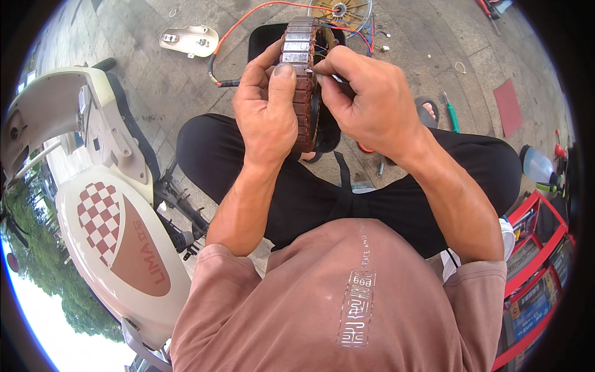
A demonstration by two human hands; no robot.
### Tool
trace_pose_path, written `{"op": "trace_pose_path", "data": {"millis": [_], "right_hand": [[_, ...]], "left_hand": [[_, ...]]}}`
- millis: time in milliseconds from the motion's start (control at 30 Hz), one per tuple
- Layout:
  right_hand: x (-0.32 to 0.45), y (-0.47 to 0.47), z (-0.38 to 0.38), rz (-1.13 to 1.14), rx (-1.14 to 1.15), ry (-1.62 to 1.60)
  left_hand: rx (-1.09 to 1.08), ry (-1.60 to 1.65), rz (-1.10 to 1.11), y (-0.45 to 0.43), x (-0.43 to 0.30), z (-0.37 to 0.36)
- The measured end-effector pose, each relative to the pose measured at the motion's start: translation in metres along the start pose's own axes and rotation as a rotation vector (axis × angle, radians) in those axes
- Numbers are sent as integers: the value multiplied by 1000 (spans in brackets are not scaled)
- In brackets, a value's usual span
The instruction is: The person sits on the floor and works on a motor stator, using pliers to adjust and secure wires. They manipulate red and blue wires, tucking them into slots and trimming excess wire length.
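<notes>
My left hand (267, 100) grips the ring-shaped stator of an electric hub motor (302, 104), which stands on edge with its toothed rim towards me. The upper teeth are bare, shiny metal; lower ones look reddish brown. My right hand (372, 95) pinches a small, thin, pale-tipped piece (310, 71) between thumb and forefinger, its tip at the stator's right edge. Most of that piece is hidden by the fingers. Red, blue and black wires (358, 33) run from the stator's top. A black pad or seat (265, 35) lies below it.
A metal motor cover (355, 11) with an orange cable (246, 16) lies ahead. Left are a cream plastic part (190, 39) and a scooter body (116, 232). Right are a green-handled screwdriver (451, 114), a red sheet (509, 107), a plastic bottle (537, 160) and a red tool rack (530, 274).
</notes>
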State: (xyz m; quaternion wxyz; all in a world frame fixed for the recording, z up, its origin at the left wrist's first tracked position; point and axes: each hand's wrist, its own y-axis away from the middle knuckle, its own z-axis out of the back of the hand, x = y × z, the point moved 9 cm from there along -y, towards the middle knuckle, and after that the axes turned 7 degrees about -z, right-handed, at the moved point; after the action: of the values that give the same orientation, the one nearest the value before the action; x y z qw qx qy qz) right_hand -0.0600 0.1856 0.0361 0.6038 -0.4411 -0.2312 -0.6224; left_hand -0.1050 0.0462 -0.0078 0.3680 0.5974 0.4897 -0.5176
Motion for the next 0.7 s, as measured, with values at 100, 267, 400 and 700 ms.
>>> {"op": "trace_pose_path", "data": {"millis": [100,267,400,700], "right_hand": [[-1,0,0,-14,2,-14],[-16,-1,-3,-242,62,-263],[-20,-1,-6,-336,123,-298],[-22,-2,-7,-358,155,-320]], "left_hand": [[-2,17,7,0,1,0],[3,31,16,1,1,-1],[-6,-20,-9,1,-1,1],[-5,-2,-2,2,-1,0]]}}
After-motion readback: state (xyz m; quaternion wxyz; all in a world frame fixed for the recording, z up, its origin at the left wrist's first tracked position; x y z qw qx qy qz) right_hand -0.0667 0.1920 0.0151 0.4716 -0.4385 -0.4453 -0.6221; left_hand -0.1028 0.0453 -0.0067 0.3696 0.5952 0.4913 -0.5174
